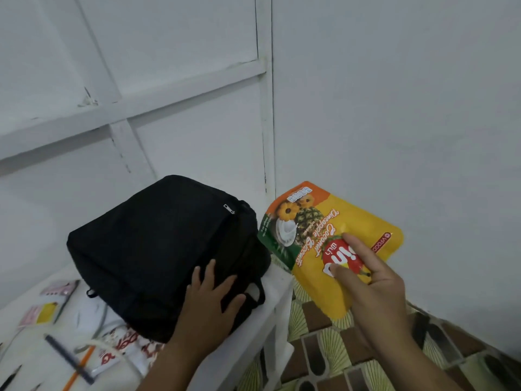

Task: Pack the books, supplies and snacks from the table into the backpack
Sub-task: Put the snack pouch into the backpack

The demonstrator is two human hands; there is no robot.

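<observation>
Could not read the blurred red lettering on the white packet (118, 352), half hidden under the black backpack (158, 249). Could not identify the small pink packets (57, 287). Lost the black pen (10, 379) at the bottom-left edge.

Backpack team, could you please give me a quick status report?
Left hand flat on the black backpack. Right hand holds the yellow biscuit bag beside it. Backpack looks zipped; pens on the table.

Black backpack (158, 249), yellow-orange-green biscuit pouch (324, 244), white table (242, 334)
</observation>
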